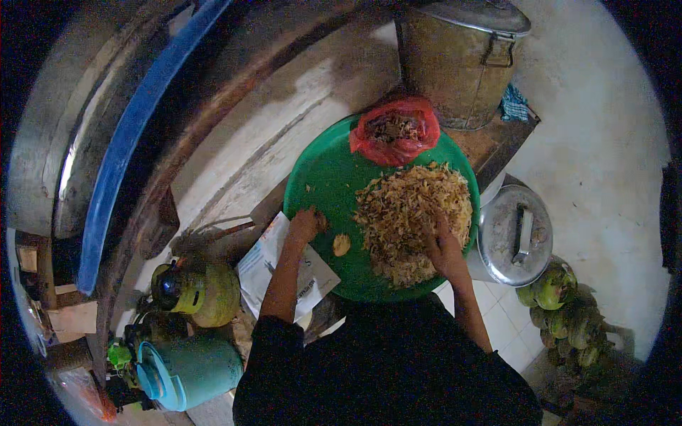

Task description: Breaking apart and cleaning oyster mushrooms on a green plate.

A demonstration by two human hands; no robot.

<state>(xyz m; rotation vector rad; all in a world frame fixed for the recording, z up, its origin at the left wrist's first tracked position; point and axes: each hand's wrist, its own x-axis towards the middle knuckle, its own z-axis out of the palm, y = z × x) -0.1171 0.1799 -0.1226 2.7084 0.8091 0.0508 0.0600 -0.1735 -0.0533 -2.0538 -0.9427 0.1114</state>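
Note:
A round green tray (334, 167) lies in front of me with a broad heap of pale brown shredded food (398, 206) on its right side. My right hand (446, 253) rests on the heap, its fingers stretched out and partly sunk among the shreds. At the tray's left edge, my left hand (304, 226) is curled closed around something small and brownish, mostly hidden by the fingers. A yellowish lump (342, 245) sits on the tray just right of that hand. On the tray's far edge stands an open red plastic bag (395, 135) with dark brown bits inside.
A large metal pot (455, 71) stands beyond the tray, and a lidded silver pot (515, 234) is to the right. Green coconuts (558, 287) lie farther right. On the left are a printed paper sheet (266, 266), a green gas cylinder (213, 291) and a turquoise bucket (199, 373).

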